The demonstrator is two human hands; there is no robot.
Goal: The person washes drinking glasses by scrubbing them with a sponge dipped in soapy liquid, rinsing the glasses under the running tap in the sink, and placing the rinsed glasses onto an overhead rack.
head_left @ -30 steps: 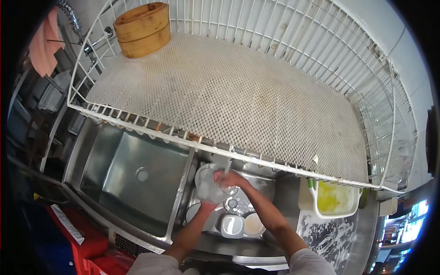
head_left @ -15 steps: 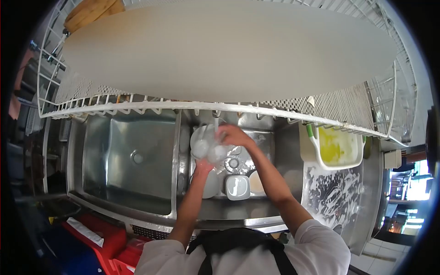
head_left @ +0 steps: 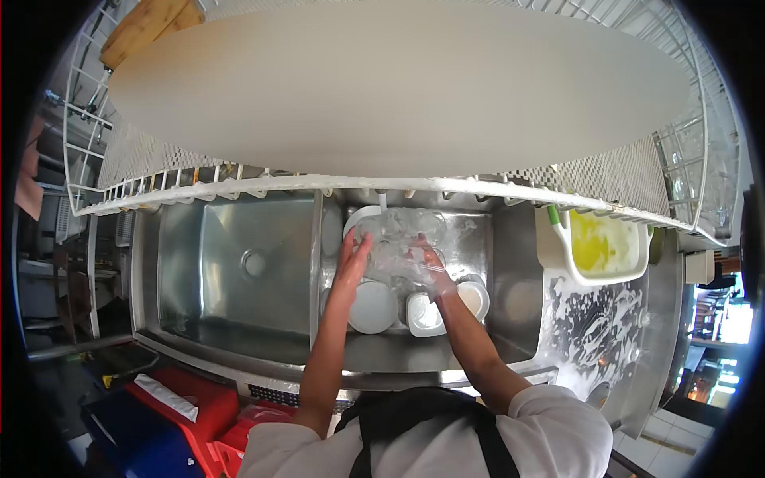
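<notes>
Both hands reach into the right-hand sink basin. A blurred, see-through mass that looks like clear glassware [head_left: 398, 227] lies between them beneath the tap. My left hand [head_left: 351, 259] is at its left side, fingers stretched upward and apart. My right hand [head_left: 429, 259] is curled against its right side, partly seen through the clear material. Splashing water and blur hide the exact shape and number of pieces. Nearer me in the basin lie a round white plate [head_left: 373, 308], a squarish white dish [head_left: 425, 317] and a round white bowl [head_left: 473, 299].
A second steel basin [head_left: 255, 319] is at the left. On the right, a white tub [head_left: 608, 280] with yellow-green liquid stands behind a foam-covered counter [head_left: 590, 327]. A white wire rack [head_left: 319, 188] crosses above the sink. A red bin [head_left: 195, 390] stands at lower left.
My right hand has moved down from under the tap to the right side of the clear pieces. My left hand has come up along their left side. The view has shifted slightly.
</notes>
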